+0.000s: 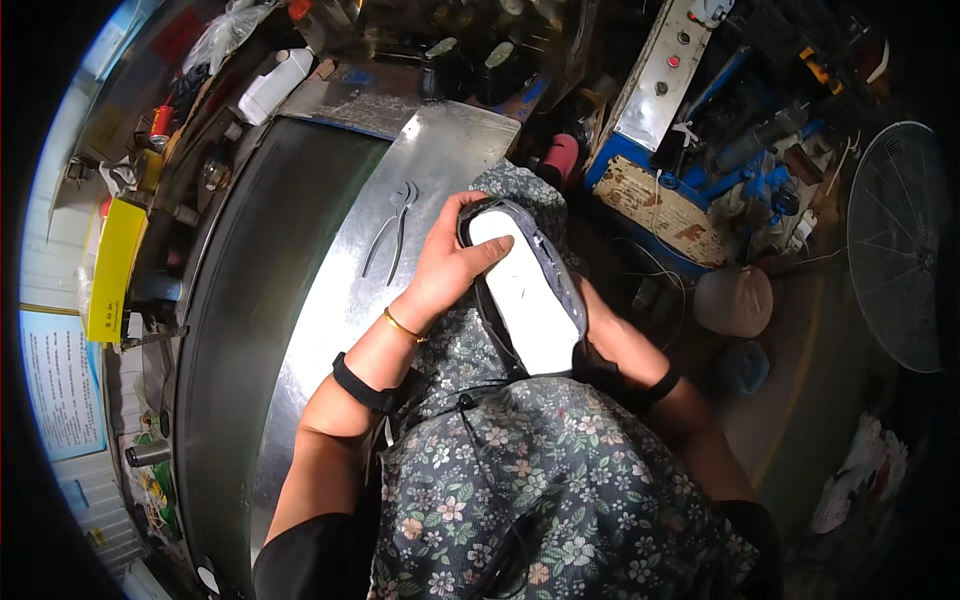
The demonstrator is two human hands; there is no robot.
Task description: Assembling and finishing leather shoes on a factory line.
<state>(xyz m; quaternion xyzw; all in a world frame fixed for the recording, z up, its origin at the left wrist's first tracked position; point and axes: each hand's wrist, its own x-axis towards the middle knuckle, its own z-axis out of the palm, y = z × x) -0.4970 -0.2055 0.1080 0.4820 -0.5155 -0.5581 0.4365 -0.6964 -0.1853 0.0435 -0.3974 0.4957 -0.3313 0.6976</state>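
In front of my floral apron, I hold a dark shoe upper [557, 262] with its underside turned up. A white sole-shaped board [520, 292] fills that underside, framed by the upper's folded edge. My left hand [458, 250] grips one end, its thumb pressed on the white board and its fingers wrapped round the outside. Against the right side rests my right hand [603, 325], most of its fingers hidden behind the upper. To the left of my left hand, a pair of pliers [396, 232] lies on a shiny metal table [330, 290], touched by neither hand.
A dark conveyor belt [250, 270] runs along the metal table's left side. Black shoes [445, 68] stand at the far end. A blue machine with a button panel [665, 75] is at the far right, near a large fan [905, 250]. A white jug [275, 85] stands at the far left.
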